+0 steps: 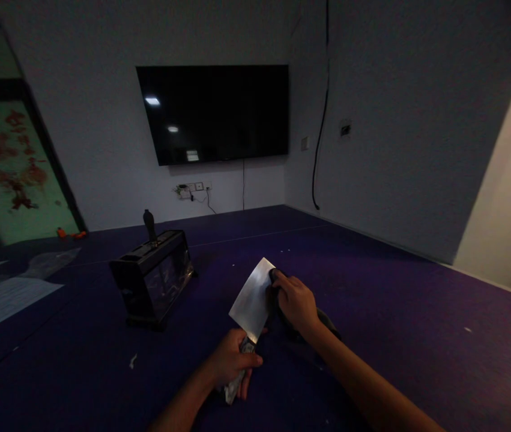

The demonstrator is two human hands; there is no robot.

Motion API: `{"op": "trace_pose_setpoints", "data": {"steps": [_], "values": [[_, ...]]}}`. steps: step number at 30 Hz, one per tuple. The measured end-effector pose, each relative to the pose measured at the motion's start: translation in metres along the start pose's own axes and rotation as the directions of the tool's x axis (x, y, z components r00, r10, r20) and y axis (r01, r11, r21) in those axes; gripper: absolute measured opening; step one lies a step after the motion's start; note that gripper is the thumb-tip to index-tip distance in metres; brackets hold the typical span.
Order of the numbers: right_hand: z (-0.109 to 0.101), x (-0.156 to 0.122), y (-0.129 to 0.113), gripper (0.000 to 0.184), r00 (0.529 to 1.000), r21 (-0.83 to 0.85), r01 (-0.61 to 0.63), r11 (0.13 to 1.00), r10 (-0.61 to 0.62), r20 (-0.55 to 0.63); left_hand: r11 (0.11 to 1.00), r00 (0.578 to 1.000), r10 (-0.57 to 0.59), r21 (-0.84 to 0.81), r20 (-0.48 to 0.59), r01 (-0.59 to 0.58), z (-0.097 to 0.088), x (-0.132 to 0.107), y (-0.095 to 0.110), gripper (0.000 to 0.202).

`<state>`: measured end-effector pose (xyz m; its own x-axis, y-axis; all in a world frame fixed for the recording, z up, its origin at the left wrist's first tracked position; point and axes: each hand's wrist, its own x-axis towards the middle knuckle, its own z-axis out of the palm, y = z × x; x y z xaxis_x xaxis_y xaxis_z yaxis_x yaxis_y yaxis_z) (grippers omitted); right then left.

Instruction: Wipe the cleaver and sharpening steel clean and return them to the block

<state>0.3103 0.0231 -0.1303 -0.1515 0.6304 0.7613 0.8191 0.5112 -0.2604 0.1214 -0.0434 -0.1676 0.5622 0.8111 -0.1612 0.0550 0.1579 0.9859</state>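
My left hand (233, 360) is closed round the handle of a cleaver (252, 301), holding its broad shiny blade up and tilted to the right. My right hand (297, 303) is closed on a dark cloth (322, 321) and presses it against the right face of the blade near its top edge. Part of the cloth hangs down behind my right wrist. Both hands are over a dark purple floor.
A black knife block (152, 277) with one dark handle (149, 227) sticking up stands to the left. A wall-mounted television (217, 113) hangs ahead. Pale sheets (3, 297) lie at the far left. Small scraps (133, 360) dot the floor.
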Motion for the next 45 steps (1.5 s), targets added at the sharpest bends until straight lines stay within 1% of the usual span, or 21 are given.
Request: {"op": "trace_pose_setpoints", "data": {"steps": [3,5,8,11,14,16,20,22,26,28,31,34,38,41,45], "values": [[0.001,-0.002,-0.004,0.027,0.999,0.025,0.039,0.999,-0.039,-0.001,1.000,1.000,-0.011,-0.003,-0.004,0.011,-0.001,0.000,-0.001,0.074],[0.002,-0.003,-0.008,0.027,0.997,0.053,0.082,0.995,-0.082,0.000,1.000,1.000,-0.011,-0.014,-0.026,0.010,-0.001,0.000,-0.002,0.074],[0.003,-0.007,-0.016,0.027,0.992,0.085,0.129,0.988,-0.129,-0.012,0.999,0.998,-0.005,-0.036,-0.059,0.003,-0.001,0.001,-0.004,0.067],[0.005,-0.011,-0.024,0.027,0.987,0.097,0.158,0.983,-0.157,-0.017,0.999,0.996,-0.008,-0.041,-0.087,0.004,0.000,0.001,-0.002,0.049],[0.006,-0.016,-0.030,0.026,0.980,0.113,0.198,0.974,-0.197,-0.021,1.000,0.994,-0.002,0.009,-0.108,0.003,0.002,0.001,0.002,0.028],[0.006,-0.017,-0.033,0.026,0.976,0.113,0.218,0.969,-0.217,-0.025,0.999,0.994,0.005,0.037,-0.112,-0.001,0.003,0.001,0.003,0.023],[0.005,-0.016,-0.031,0.027,0.977,0.075,0.214,0.974,-0.214,-0.011,1.000,0.992,0.006,0.013,-0.130,-0.004,0.003,0.001,0.002,0.024],[0.004,-0.013,-0.026,0.027,0.983,0.060,0.186,0.981,-0.186,-0.006,1.000,0.994,0.008,-0.007,-0.111,-0.009,0.003,0.001,0.000,0.034],[0.001,-0.004,-0.013,0.026,0.997,0.029,0.078,0.997,-0.078,0.006,0.999,0.999,-0.009,-0.040,-0.053,0.007,0.002,-0.001,0.001,0.063],[-0.001,-0.001,-0.008,0.027,1.000,0.023,0.027,0.999,-0.028,0.012,0.999,0.999,-0.016,-0.033,-0.034,0.015,0.003,-0.001,0.002,0.068],[-0.001,0.000,-0.006,0.029,1.000,0.038,0.001,0.999,-0.001,0.022,1.000,0.999,-0.002,-0.027,-0.054,0.001,0.003,-0.002,0.002,0.070],[0.002,-0.005,-0.012,0.028,0.999,0.068,0.036,0.997,-0.038,0.027,1.000,0.997,0.000,-0.031,-0.072,-0.002,0.002,-0.001,0.000,0.064],[0.008,-0.012,-0.023,0.028,0.995,0.091,0.081,0.992,-0.086,0.052,1.000,0.993,-0.008,-0.024,-0.116,0.006,0.000,0.002,-0.004,0.042],[0.009,-0.015,-0.028,0.027,0.990,0.098,0.115,0.988,-0.123,0.071,1.000,0.992,-0.005,-0.014,-0.129,0.003,0.000,0.004,-0.005,0.028],[0.006,-0.015,-0.031,0.026,0.988,0.102,0.141,0.985,-0.147,0.053,1.000,0.988,0.001,0.001,-0.152,-0.001,0.002,0.003,-0.002,0.023]]}}
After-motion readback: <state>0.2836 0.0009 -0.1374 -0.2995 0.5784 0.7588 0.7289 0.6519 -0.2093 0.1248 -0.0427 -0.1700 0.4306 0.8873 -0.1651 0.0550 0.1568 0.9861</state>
